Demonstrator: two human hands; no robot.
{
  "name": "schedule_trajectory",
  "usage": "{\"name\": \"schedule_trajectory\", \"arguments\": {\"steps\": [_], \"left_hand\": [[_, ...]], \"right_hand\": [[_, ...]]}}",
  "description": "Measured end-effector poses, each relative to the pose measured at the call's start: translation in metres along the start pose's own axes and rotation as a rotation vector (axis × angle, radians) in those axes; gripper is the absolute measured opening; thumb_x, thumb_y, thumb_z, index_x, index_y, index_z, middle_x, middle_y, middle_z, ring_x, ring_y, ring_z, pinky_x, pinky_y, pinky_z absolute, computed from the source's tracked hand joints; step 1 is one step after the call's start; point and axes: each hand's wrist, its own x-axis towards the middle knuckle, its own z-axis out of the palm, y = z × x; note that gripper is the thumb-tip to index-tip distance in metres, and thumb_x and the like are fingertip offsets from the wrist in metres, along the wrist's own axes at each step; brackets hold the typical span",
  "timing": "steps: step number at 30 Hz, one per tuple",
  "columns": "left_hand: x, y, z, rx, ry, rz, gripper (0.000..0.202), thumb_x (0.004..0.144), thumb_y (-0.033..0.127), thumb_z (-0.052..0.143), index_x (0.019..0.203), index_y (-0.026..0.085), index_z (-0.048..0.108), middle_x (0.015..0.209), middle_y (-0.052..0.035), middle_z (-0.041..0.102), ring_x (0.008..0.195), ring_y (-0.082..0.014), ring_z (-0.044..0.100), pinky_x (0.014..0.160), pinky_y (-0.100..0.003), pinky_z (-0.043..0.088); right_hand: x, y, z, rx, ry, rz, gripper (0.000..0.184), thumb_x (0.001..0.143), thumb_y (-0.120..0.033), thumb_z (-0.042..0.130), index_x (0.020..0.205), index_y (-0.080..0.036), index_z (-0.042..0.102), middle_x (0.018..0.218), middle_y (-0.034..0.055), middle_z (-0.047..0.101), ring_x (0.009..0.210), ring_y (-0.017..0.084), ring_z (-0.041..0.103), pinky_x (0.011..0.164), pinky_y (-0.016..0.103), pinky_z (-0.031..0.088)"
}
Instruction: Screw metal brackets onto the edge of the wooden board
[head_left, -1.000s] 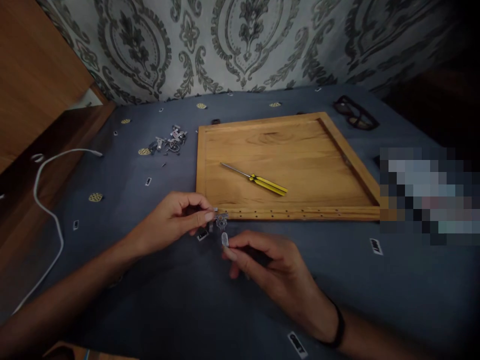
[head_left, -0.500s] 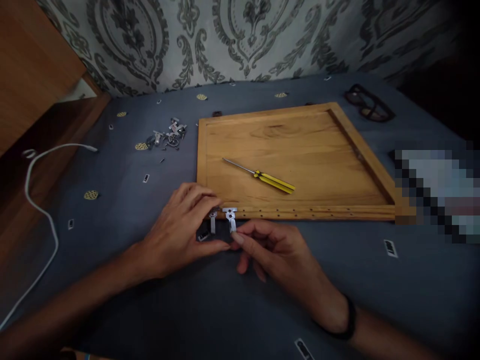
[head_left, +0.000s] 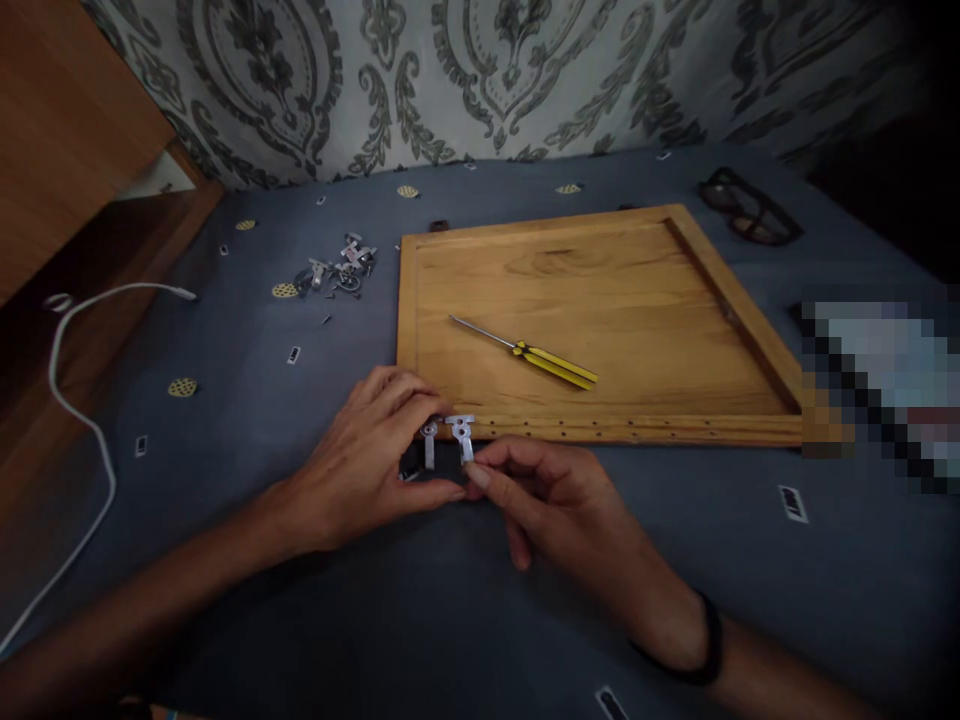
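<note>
A T-shaped metal bracket (head_left: pixel 463 432) with holes lies against the near edge of a framed wooden panel (head_left: pixel 637 300). The thumb and forefinger of my right hand (head_left: pixel 570 500) pinch its lower end. A second metal bracket (head_left: pixel 430 448) sits just to its left, on the same edge. My left hand (head_left: pixel 367 455) rests at the panel's near-left corner, fingers over the edge and thumb stretched out toward my right fingertips; the fingertips are partly hidden. Two rows of small holes run along the near edge. On the panel lies a yellow-and-black screwdriver (head_left: pixel 551 364).
A pile of metal brackets and screws (head_left: pixel 346 265) lies at the back left, a lone screw (head_left: pixel 326 319) nearer. A white cable (head_left: pixel 105 450) curves along the left. Dark-framed glasses (head_left: pixel 750 207) are at the back right, a blurred-out object (head_left: pixel 885 370) below them.
The whole view has shifted slightly. Both hands stay at the near edge, and the right one still pinches the bracket, its lower fingers slightly more curled.
</note>
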Motion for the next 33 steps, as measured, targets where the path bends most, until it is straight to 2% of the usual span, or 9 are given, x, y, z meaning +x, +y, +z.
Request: {"name": "schedule_trajectory", "arguments": {"steps": [9, 17, 23, 27, 30, 33], "left_hand": [[0.0005, -0.0038, 0.0028, 0.044, -0.021, 0.026, 0.051, 0.083, 0.053, 0.078, 0.117, 0.016, 0.065, 0.117, -0.0103, 0.066, 0.112, -0.0292, 0.055, 0.091, -0.044, 0.047], [0.0028, 0.0002, 0.0010, 0.060, -0.039, 0.029, 0.040, 0.085, 0.038, 0.075, 0.118, 0.017, 0.066, 0.117, -0.0087, 0.067, 0.114, -0.0275, 0.056, 0.093, -0.043, 0.043], [0.0029, -0.0008, 0.0043, 0.071, -0.022, 0.022, 0.041, 0.088, 0.046, 0.074, 0.119, 0.020, 0.067, 0.116, -0.0075, 0.067, 0.111, -0.0273, 0.056, 0.091, -0.043, 0.043], [0.0024, -0.0009, 0.0053, 0.066, -0.024, 0.007, 0.039, 0.088, 0.046, 0.073, 0.119, 0.022, 0.066, 0.116, -0.0073, 0.066, 0.112, -0.0274, 0.055, 0.093, -0.044, 0.043], [0.0031, -0.0002, 0.0045, 0.067, -0.021, 0.005, 0.038, 0.088, 0.042, 0.073, 0.119, 0.022, 0.066, 0.116, -0.0069, 0.067, 0.112, -0.0269, 0.056, 0.093, -0.044, 0.043], [0.0045, 0.0001, 0.0031, 0.070, -0.035, 0.014, 0.037, 0.087, 0.040, 0.073, 0.118, 0.021, 0.067, 0.117, -0.0078, 0.067, 0.112, -0.0271, 0.057, 0.092, -0.043, 0.043]], "right_hand": [[0.0006, 0.0010, 0.0005, -0.015, -0.032, 0.027, 0.029, 0.082, -0.047, 0.065, 0.075, -0.019, 0.063, 0.063, -0.0038, 0.058, 0.034, 0.003, 0.043, 0.033, 0.016, 0.032], [0.0007, 0.0030, -0.0013, -0.019, -0.049, 0.031, 0.030, 0.084, -0.048, 0.064, 0.077, -0.019, 0.063, 0.070, -0.0014, 0.064, 0.035, 0.002, 0.043, 0.032, 0.016, 0.035], [0.0018, 0.0030, -0.0020, -0.024, -0.054, 0.029, 0.030, 0.087, -0.047, 0.063, 0.078, -0.018, 0.063, 0.074, 0.0000, 0.067, 0.036, 0.002, 0.044, 0.033, 0.016, 0.036], [0.0017, 0.0014, -0.0026, -0.036, -0.067, 0.028, 0.029, 0.088, -0.046, 0.063, 0.078, -0.019, 0.064, 0.076, 0.0002, 0.068, 0.035, 0.002, 0.046, 0.033, 0.016, 0.036], [-0.0010, -0.0003, -0.0043, -0.119, -0.042, -0.043, 0.026, 0.091, -0.042, 0.059, 0.080, -0.020, 0.065, 0.073, -0.0004, 0.069, 0.036, 0.005, 0.050, 0.033, 0.017, 0.038], [-0.0053, -0.0021, -0.0084, -0.402, 0.110, -0.281, 0.016, 0.095, -0.029, 0.057, 0.087, -0.021, 0.068, 0.074, 0.0007, 0.073, 0.055, 0.012, 0.067, 0.049, 0.021, 0.052]]}}
